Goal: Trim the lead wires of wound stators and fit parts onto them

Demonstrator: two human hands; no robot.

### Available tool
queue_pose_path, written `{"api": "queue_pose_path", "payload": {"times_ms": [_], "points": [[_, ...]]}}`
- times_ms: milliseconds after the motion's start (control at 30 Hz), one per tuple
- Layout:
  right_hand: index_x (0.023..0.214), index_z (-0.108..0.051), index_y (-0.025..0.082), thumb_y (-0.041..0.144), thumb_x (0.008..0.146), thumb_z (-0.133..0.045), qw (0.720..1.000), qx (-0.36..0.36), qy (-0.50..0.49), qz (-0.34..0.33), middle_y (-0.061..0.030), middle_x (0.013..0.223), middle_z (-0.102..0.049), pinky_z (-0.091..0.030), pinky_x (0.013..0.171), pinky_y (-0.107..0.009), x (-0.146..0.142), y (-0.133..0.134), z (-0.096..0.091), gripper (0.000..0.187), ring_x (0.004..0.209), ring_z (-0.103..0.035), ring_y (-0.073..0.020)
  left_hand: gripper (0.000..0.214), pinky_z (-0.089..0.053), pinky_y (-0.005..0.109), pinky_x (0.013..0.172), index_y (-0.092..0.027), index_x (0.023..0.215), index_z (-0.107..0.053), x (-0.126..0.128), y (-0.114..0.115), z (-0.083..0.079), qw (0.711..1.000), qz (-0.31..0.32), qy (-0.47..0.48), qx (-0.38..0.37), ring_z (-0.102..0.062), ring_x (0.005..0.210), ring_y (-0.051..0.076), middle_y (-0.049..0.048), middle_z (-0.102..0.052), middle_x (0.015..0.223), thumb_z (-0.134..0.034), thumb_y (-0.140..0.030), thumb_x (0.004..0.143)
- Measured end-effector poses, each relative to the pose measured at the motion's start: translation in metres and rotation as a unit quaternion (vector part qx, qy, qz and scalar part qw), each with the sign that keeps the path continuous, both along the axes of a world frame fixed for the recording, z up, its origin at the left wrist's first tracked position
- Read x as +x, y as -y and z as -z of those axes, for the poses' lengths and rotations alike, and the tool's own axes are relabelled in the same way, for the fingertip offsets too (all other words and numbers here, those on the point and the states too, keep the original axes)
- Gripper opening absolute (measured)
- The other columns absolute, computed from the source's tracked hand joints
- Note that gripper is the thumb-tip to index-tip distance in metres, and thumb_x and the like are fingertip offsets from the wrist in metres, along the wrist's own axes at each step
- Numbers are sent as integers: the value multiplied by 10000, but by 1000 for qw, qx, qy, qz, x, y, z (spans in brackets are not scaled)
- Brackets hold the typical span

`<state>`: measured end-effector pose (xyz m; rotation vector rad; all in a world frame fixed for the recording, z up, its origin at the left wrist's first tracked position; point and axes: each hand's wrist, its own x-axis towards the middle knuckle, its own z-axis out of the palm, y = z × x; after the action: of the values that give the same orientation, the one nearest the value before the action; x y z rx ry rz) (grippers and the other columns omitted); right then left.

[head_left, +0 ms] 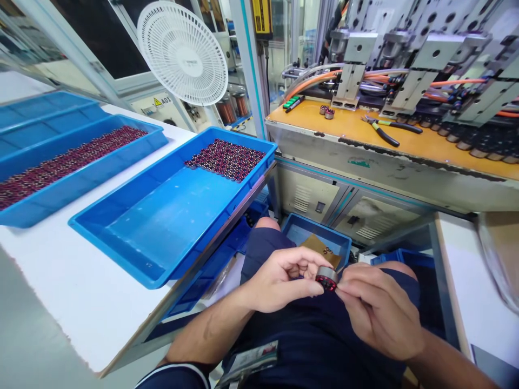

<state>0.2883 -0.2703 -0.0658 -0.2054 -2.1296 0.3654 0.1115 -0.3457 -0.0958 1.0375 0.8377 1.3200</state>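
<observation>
My left hand (284, 278) pinches a small round motor part (326, 277) with a metal rim and red windings, held over my lap. My right hand (379, 310) is closed with its fingertips pressed against the right side of the same part. Both hands meet above my dark blue trousers. A blue tray (133, 237) on the white table to my left holds a patch of several similar red-wound parts (227, 158) at its far end. A second blue tray (85, 170) further left is filled with more of them.
A white fan (182, 51) stands behind the trays. To the right is a machine with an orange deck (352, 127), pliers (383, 129) and orange cables. A small blue bin (316, 235) sits on the floor by my knees. A white table edge (466, 281) lies at right.
</observation>
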Motion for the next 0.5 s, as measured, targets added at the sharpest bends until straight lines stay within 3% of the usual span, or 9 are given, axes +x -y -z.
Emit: {"api": "queue_pose_path", "payload": {"times_ms": [200, 300, 400, 500], "points": [[857, -623, 166, 61, 850, -601, 999, -2, 19, 40, -24, 734, -684, -565, 646, -218, 1, 1, 1, 108, 666, -678, -123, 263, -528, 214, 626, -149, 1084, -659, 5, 2, 3, 999, -16, 44, 14, -648, 639, 96, 19, -662, 759, -709, -214, 834], [865, -622, 169, 66, 852, -603, 997, -12, 23, 74, -20, 747, -679, -543, 648, -217, 1, 3, 4, 105, 676, -669, -117, 301, -551, 225, 648, -179, 1054, -676, 5, -1, 4, 994, -6, 96, 51, -675, 686, 99, 49, -668, 941, -772, -201, 771], [872, -619, 180, 88, 867, -597, 995, -32, 31, 92, -14, 771, -669, -526, 654, -215, 4, 6, 7, 94, 687, -656, -108, 297, -582, 280, 703, -146, 902, -699, 4, -4, 3, 988, 7, 140, 60, -688, 743, 124, 92, -622, 1099, -851, -257, 672], [897, -622, 174, 111, 882, -578, 996, -41, 44, 72, -26, 804, -659, -533, 653, -201, 12, 4, 13, 79, 700, -652, -104, 358, -582, 318, 731, -112, 713, -629, 6, -8, 7, 982, -1, 177, 66, -690, 780, 155, 100, -660, 1010, -903, -306, 586]]}}
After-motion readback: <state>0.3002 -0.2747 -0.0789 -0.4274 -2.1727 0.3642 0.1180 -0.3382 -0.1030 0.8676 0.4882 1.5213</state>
